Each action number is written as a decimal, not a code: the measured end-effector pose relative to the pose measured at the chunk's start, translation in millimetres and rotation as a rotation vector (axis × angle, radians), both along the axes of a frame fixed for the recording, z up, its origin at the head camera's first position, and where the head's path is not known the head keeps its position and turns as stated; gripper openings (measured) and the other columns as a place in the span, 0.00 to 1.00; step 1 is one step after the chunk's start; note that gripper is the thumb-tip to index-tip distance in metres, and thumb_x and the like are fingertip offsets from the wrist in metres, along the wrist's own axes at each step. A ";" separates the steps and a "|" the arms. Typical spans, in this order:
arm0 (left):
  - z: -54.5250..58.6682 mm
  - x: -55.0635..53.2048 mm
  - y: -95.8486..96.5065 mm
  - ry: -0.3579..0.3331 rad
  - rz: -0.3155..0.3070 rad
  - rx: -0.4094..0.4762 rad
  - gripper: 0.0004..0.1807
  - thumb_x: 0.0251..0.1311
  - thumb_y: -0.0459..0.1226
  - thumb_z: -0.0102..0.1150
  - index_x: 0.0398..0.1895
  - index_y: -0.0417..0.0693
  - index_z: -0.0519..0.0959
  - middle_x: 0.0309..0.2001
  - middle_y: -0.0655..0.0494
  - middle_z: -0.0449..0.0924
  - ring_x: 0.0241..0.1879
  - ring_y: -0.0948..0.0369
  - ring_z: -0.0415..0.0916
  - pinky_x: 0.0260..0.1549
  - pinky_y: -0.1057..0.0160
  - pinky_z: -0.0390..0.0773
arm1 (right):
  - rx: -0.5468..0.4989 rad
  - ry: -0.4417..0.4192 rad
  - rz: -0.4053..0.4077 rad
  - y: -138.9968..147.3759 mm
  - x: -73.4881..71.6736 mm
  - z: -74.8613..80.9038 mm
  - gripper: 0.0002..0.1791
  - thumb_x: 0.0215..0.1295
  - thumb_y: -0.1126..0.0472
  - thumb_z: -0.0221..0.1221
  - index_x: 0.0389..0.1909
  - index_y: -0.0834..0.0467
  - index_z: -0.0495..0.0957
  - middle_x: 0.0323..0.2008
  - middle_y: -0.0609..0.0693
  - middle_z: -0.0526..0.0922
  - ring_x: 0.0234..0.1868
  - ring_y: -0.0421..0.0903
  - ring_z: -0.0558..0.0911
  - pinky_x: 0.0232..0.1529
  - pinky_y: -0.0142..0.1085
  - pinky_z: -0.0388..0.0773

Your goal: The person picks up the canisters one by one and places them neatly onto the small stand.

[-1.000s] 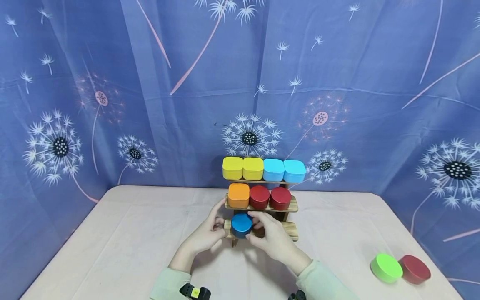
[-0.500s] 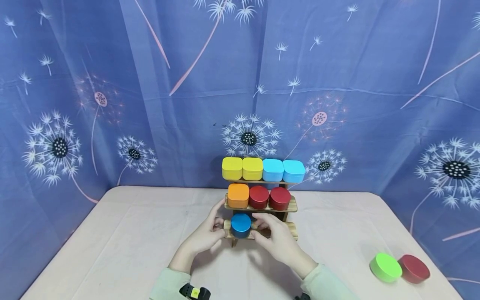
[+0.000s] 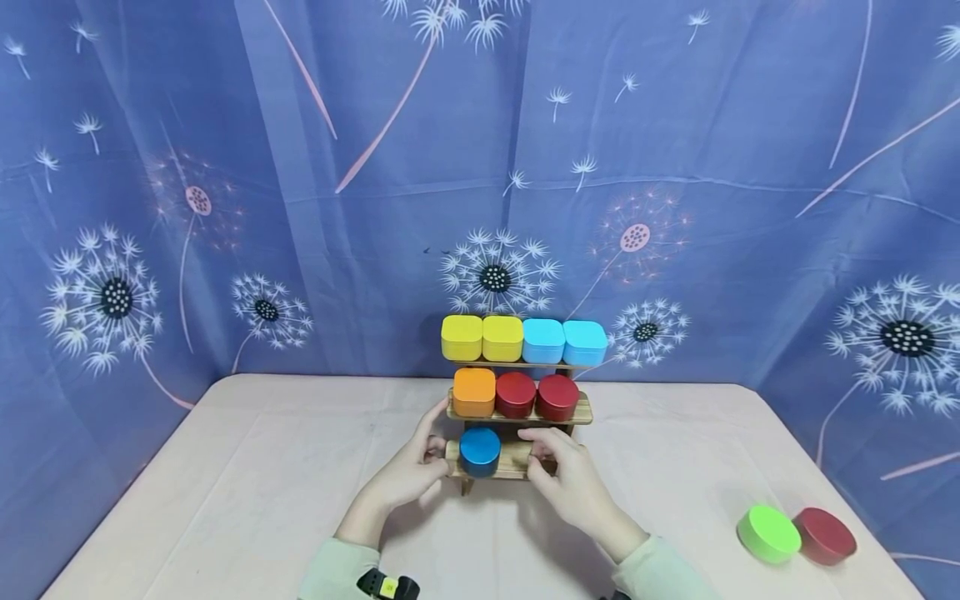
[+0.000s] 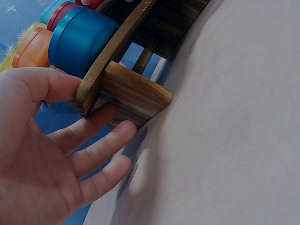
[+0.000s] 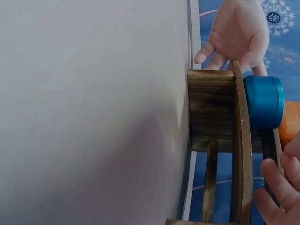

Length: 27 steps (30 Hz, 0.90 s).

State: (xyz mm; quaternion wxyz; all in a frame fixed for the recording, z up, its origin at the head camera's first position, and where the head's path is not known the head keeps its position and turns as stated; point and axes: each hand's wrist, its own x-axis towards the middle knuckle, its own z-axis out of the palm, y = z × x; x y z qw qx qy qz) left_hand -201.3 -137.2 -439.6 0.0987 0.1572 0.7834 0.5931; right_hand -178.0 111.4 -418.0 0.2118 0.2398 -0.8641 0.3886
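Note:
A three-tier wooden display rack [image 3: 513, 461] stands on the table, with a round blue tin [image 3: 480, 452] on the left part of its lowest tier. My left hand [image 3: 399, 477] is at the rack's left end. In the left wrist view its thumb [image 4: 63, 85] touches the end of the lowest tier, and the other fingers spread out beside the wooden side support [image 4: 133, 91]. My right hand [image 3: 576, 483] holds nothing; its loosely bent fingers hover over the right part of the lowest tier, apart from the blue tin.
On the middle tier sit an orange tin [image 3: 474, 393] and two red tins [image 3: 516, 395]. Two yellow tins [image 3: 482, 338] and two light blue tins [image 3: 564, 342] line the top tier. A green tin [image 3: 770, 534] and a dark red tin [image 3: 825, 536] lie at the table's right. Behind hangs a blue curtain [image 3: 375, 275].
My right hand has let go of the blue tin and moved to the right along the lowest tier. The left hand stays at the rack's left end.

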 end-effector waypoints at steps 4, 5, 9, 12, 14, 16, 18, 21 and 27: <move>-0.6 0.0 0.1 -0.006 0.000 0.008 0.51 0.52 0.25 0.52 0.75 0.65 0.40 0.40 0.44 0.72 0.32 0.60 0.68 0.33 0.66 0.71 | -0.027 -0.006 -0.002 5.1 1.0 -1.8 0.21 0.49 0.74 0.61 0.45 0.57 0.80 0.30 0.44 0.77 0.32 0.32 0.74 0.38 0.31 0.77; -0.6 0.1 0.2 -0.007 -0.001 0.009 0.51 0.52 0.25 0.52 0.75 0.65 0.40 0.40 0.44 0.71 0.32 0.60 0.68 0.33 0.65 0.71 | -0.030 0.003 -0.005 6.3 1.1 -2.4 0.21 0.48 0.75 0.60 0.45 0.57 0.80 0.29 0.43 0.76 0.32 0.32 0.73 0.37 0.31 0.77; 0.1 0.5 0.2 -0.013 0.004 -0.001 0.51 0.52 0.25 0.52 0.74 0.65 0.40 0.40 0.44 0.71 0.33 0.60 0.69 0.34 0.65 0.72 | -0.033 0.051 -0.022 11.9 1.1 -4.8 0.21 0.46 0.76 0.59 0.44 0.58 0.80 0.27 0.39 0.73 0.30 0.31 0.72 0.33 0.29 0.74; 0.6 0.7 0.6 -0.014 0.009 -0.001 0.51 0.52 0.26 0.53 0.74 0.66 0.41 0.42 0.42 0.71 0.34 0.59 0.69 0.36 0.64 0.72 | -0.042 0.072 -0.038 16.2 1.8 -5.1 0.22 0.45 0.77 0.59 0.43 0.58 0.81 0.26 0.38 0.72 0.29 0.31 0.73 0.33 0.29 0.74; 0.7 0.7 0.7 -0.016 0.010 0.002 0.51 0.52 0.25 0.53 0.74 0.66 0.41 0.42 0.42 0.71 0.35 0.59 0.70 0.37 0.63 0.72 | -0.056 0.067 -0.043 18.7 2.9 -4.3 0.22 0.44 0.77 0.58 0.43 0.58 0.80 0.26 0.38 0.72 0.29 0.31 0.74 0.33 0.29 0.75; 0.4 0.6 0.8 -0.016 0.011 0.002 0.51 0.52 0.26 0.53 0.74 0.66 0.41 0.43 0.42 0.71 0.36 0.59 0.70 0.38 0.63 0.72 | -0.071 0.047 -0.049 21.3 3.9 -3.5 0.22 0.45 0.78 0.57 0.43 0.59 0.80 0.25 0.39 0.71 0.29 0.31 0.75 0.32 0.29 0.76; 0.1 0.4 0.9 -0.016 0.011 0.000 0.51 0.52 0.26 0.53 0.74 0.66 0.41 0.43 0.42 0.71 0.37 0.58 0.70 0.39 0.62 0.72 | -0.083 0.028 -0.056 24.2 5.0 -3.0 0.22 0.44 0.78 0.57 0.43 0.60 0.80 0.25 0.40 0.71 0.29 0.32 0.76 0.31 0.28 0.77; -0.1 0.2 1.1 -0.015 0.012 -0.001 0.51 0.52 0.26 0.53 0.75 0.65 0.40 0.44 0.42 0.72 0.37 0.58 0.70 0.39 0.62 0.71 | -0.087 0.016 -0.078 29.6 6.0 -3.4 0.22 0.44 0.78 0.57 0.43 0.60 0.80 0.25 0.40 0.72 0.29 0.33 0.77 0.32 0.29 0.77; 0.1 0.1 0.9 -0.003 0.008 -0.011 0.51 0.52 0.26 0.53 0.74 0.66 0.41 0.42 0.43 0.72 0.37 0.58 0.70 0.39 0.63 0.71 | -0.077 0.015 -0.133 42.8 8.8 -4.4 0.22 0.44 0.78 0.57 0.43 0.60 0.81 0.24 0.40 0.74 0.30 0.33 0.78 0.32 0.30 0.78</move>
